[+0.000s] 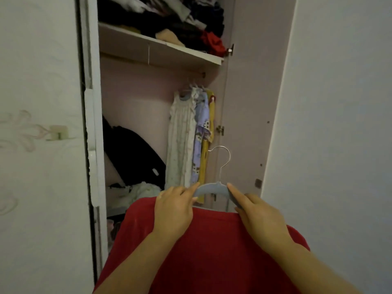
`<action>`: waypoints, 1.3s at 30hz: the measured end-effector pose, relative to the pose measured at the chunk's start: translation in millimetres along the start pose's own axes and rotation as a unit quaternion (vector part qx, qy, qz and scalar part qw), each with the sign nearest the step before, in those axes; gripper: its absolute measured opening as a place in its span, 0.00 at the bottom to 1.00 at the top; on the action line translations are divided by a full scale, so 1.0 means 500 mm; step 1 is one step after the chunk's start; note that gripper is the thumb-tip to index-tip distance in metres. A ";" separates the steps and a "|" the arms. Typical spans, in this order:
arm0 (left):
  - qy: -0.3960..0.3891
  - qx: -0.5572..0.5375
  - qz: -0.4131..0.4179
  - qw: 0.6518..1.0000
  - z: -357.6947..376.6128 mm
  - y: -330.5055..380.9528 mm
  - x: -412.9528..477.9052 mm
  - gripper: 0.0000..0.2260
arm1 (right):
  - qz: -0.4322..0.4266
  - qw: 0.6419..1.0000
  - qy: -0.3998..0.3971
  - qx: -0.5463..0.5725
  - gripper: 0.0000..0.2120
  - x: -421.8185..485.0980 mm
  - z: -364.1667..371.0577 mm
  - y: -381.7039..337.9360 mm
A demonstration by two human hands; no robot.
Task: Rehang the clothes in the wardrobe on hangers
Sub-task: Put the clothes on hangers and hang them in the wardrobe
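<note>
The red garment [201,251] is draped over the blue-grey hanger [212,187], held up in front of the open wardrobe [135,98], below and outside its hanging space. The left hand [174,206] and right hand [261,215] each grip one shoulder of the hanger, forefinger laid straight along the arm, the other fingers curled over the edge where the cloth begins (the thumbs are hidden).

The likeliest slip is the cloth sliding off one shoulder as the hanger is lifted; the neckline sits loose across the bar, and a tilt would probably spill it. The metal hook [220,160] points towards the hung clothes, so it may well snag one on the way up; one hand will probably have to let go to steer it, leaving the weight on a single shoulder.

A white dress [180,134], a lilac printed piece [201,128] and a yellow one [209,124] hang bunched at the right end, under the shelf [159,49]; the rail they hang from is hidden behind the shelf's front edge. The free room lies to their left. The shelf carries a jumbled heap of clothes [180,22] reaching its right corner. Low on the left leans a black thing [131,153], a white lacy pile [137,192] beside it. The open door [254,92] stands close on the right, crowding that end.
</note>
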State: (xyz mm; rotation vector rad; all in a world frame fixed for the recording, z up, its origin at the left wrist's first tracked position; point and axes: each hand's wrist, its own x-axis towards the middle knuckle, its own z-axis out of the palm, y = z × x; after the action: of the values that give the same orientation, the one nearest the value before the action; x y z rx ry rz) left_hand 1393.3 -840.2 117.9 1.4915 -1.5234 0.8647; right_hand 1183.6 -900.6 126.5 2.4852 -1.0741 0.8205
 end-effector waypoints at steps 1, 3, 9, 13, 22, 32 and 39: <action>0.001 0.006 -0.002 1.000 0.023 -0.021 0.012 0.21 | -0.007 1.000 -0.001 0.008 0.32 0.029 0.026 0.008; 0.006 0.016 -0.008 1.000 0.071 -0.062 0.038 0.20 | -0.022 1.000 0.003 0.017 0.32 0.088 0.076 0.029; 0.024 0.038 -0.032 0.998 0.234 -0.188 0.121 0.19 | -0.046 0.998 0.027 0.028 0.28 0.278 0.214 0.078; 0.022 0.040 -0.047 0.998 0.335 -0.266 0.200 0.21 | -0.061 0.998 0.027 -0.004 0.33 0.410 0.292 0.110; 0.016 0.057 -0.055 0.997 0.539 -0.407 0.381 0.17 | -0.089 0.995 0.043 0.021 0.31 0.688 0.436 0.202; 0.030 0.141 -0.079 0.986 0.713 -0.532 0.598 0.16 | -0.139 0.984 0.099 0.044 0.25 1.007 0.567 0.314; 0.056 0.161 -0.085 0.982 0.802 -0.630 0.731 0.15 | -0.189 0.952 0.224 0.090 0.26 1.184 0.597 0.326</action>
State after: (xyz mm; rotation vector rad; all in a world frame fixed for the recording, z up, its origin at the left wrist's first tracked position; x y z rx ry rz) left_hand 1684.3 -1379.4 252.0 1.7428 -1.1927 1.1108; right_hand 1504.8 -1487.0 264.0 2.3564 -0.3675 1.3103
